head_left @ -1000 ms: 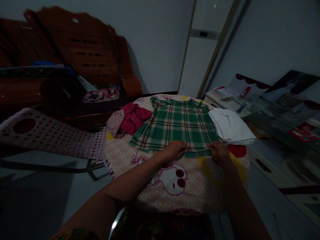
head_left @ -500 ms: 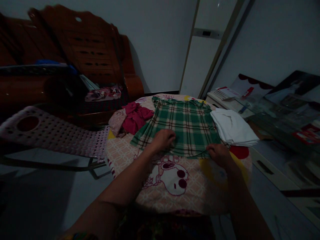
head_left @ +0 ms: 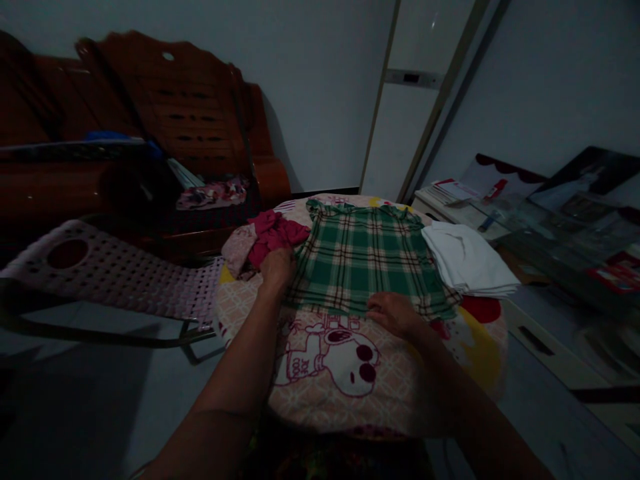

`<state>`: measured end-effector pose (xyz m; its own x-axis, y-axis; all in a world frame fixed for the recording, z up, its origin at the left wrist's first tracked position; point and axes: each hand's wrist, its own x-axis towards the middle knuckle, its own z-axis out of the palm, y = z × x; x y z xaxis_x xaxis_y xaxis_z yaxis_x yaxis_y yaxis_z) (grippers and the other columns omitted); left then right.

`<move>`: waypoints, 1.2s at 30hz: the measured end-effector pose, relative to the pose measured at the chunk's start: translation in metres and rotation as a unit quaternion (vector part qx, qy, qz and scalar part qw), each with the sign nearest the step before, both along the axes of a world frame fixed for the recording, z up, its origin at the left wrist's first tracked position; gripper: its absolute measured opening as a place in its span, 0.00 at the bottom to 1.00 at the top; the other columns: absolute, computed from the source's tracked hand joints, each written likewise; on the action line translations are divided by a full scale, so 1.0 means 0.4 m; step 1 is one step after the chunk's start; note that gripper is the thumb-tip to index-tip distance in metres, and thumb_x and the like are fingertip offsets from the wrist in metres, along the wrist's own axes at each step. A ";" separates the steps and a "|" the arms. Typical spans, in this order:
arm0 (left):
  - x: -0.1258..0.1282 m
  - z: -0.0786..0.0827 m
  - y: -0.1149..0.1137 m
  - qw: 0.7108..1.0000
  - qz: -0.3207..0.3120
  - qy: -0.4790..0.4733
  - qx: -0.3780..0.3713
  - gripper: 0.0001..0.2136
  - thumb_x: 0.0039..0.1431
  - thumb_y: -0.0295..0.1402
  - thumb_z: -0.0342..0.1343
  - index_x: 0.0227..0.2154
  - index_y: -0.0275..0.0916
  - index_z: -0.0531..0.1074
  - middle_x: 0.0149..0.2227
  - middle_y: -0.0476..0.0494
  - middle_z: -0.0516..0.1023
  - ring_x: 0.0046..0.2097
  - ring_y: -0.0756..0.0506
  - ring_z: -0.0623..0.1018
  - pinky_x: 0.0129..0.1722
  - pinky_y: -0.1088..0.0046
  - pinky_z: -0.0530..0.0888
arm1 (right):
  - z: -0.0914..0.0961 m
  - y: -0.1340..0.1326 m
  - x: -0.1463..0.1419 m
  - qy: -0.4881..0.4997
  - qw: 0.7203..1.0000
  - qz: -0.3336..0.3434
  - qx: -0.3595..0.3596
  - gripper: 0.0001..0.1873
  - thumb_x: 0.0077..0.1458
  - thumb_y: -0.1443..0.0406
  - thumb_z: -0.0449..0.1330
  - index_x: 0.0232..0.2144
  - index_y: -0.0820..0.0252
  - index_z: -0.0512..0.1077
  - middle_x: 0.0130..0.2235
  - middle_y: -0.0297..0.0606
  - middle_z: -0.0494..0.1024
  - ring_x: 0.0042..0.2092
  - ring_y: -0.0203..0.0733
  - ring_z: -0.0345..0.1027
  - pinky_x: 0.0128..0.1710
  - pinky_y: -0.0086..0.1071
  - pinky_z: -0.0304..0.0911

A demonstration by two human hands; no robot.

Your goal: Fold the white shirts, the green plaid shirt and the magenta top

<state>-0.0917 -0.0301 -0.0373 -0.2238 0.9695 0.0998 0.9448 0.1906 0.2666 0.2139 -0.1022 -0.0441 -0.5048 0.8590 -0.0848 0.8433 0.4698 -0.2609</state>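
A green plaid garment with a ruffled far edge lies spread on the round table's patterned cloth. My left hand is at the garment's left side, its fingers curled in at that edge and partly hidden. Close beyond it is a crumpled magenta cloth, beside a pale pink patterned cloth. At the middle of the near hem, my right hand has its fingers bent and closed on the fabric. Folded white cloth lies to the garment's right, touching its side.
A woven pink lounge chair stands left of the table. Behind it is a carved wooden sofa with clothes on it. On the right, a low cabinet holds a glass top and papers. A tall white unit stands at the back.
My left hand has moved left from over the garment to its left edge. My right hand has slid left along the near hem. The garment's near left corner now sits further in.
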 end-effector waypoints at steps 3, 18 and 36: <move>-0.014 0.002 -0.005 0.999 0.012 -0.011 0.029 0.15 0.57 0.33 0.57 0.47 0.36 0.76 0.48 0.28 0.80 0.50 0.32 0.79 0.45 0.62 0.73 | -0.008 -0.006 -0.019 -0.021 1.000 0.004 0.015 0.07 0.60 0.64 0.62 0.40 0.60 0.77 0.41 0.42 0.80 0.43 0.43 0.72 0.40 0.31 0.57; -0.093 -0.042 0.032 0.947 -0.041 -0.305 0.090 0.10 0.48 0.38 0.61 0.29 0.37 0.77 0.33 0.43 0.81 0.36 0.44 0.79 0.37 0.71 0.71 | -0.020 -0.015 -0.026 -0.009 1.000 -0.004 0.028 0.08 0.62 0.69 0.56 0.34 0.61 0.76 0.38 0.42 0.77 0.41 0.42 0.69 0.40 0.32 0.56; -0.144 0.028 -0.037 0.991 0.039 -0.106 0.073 0.14 0.49 0.34 0.60 0.41 0.40 0.80 0.34 0.44 0.81 0.38 0.41 0.79 0.36 0.71 0.70 | -0.027 -0.006 -0.033 -0.025 0.998 -0.029 0.039 0.08 0.58 0.72 0.56 0.31 0.62 0.75 0.36 0.41 0.78 0.38 0.39 0.68 0.37 0.31 0.54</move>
<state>-0.1491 -0.0449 -0.0262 -0.3288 0.9270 0.1806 0.8485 0.2060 0.4874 0.2007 -0.1047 -0.0549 -0.4501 0.8920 -0.0406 0.8812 0.4363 -0.1819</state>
